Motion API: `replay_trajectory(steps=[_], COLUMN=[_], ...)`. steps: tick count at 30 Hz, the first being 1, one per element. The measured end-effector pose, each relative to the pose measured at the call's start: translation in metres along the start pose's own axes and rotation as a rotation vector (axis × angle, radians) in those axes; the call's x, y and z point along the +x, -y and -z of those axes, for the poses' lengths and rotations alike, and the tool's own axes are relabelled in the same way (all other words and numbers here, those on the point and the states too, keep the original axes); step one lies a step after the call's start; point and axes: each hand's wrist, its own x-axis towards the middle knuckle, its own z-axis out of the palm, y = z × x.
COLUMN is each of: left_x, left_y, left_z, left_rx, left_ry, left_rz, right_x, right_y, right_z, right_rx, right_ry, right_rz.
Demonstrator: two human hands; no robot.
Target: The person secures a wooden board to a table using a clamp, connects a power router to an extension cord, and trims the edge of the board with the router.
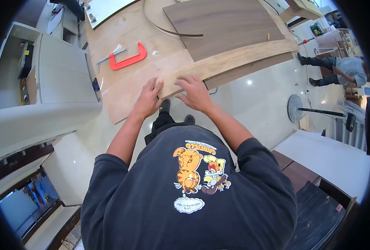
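A long pale wooden strip (243,54) lies along the near edge of the worktable, partly over a brown wood-grain panel (224,25). At the strip's left end, my left hand (148,98) is closed around the edge, fingers on top and thumb lower down. Just to the right, my right hand (196,92) also grips the strip, its fingers bent over the top and its thumb by the near edge. The right forearm is slightly blurred. A red C-clamp (129,61) rests on the table beyond my left hand.
A thin curved brown strip (176,33) lies across the worktable (120,89). A white panel (106,10) sits at the far left. Cabinets (64,71) stand on the left. Another person (347,71) and a stand with a round base (294,108) are on the right.
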Motion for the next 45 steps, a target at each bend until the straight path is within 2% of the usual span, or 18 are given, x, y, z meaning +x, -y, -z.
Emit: replay_trajectory(steps=[3,6,9,12,15,17,24,27,33,45], left_x=[0.001,0.0,-0.001,0.007,0.034,0.057,0.091,0.093,0.089,0.085], left_y=[-0.002,-0.002,-0.003,0.02,0.062,0.069,0.041,0.041,0.045,0.048], left_z=[0.001,0.003,0.01,0.026,0.028,0.026,0.015,0.017,0.01,0.01], left_rx=[0.032,-0.027,-0.019,-0.073,0.016,0.018,0.097,0.044,0.069,0.013], left_ry=[-0.003,-0.012,0.016,0.092,-0.018,0.002,-0.028,0.03,-0.036,-0.023], left_rz=[0.007,0.036,0.041,0.018,0.121,0.237,0.39,0.423,0.387,0.302], right_x=[0.031,0.049,0.048,0.05,0.05,0.049,0.051,0.05,0.053,0.05], right_y=[-0.015,-0.025,-0.03,-0.032,-0.028,-0.027,-0.026,-0.025,-0.021,-0.028], right_z=[-0.011,-0.015,-0.019,-0.021,-0.02,-0.021,-0.022,-0.022,-0.02,-0.021], right_rx=[-0.295,-0.19,-0.175,-0.203,-0.217,-0.22,-0.207,-0.192,-0.224,-0.267], right_ry=[0.212,0.433,0.418,0.426,0.427,0.428,0.412,0.396,0.439,0.431], right_rz=[0.147,0.072,0.09,0.095,0.091,0.085,0.063,0.055,0.037,0.097])
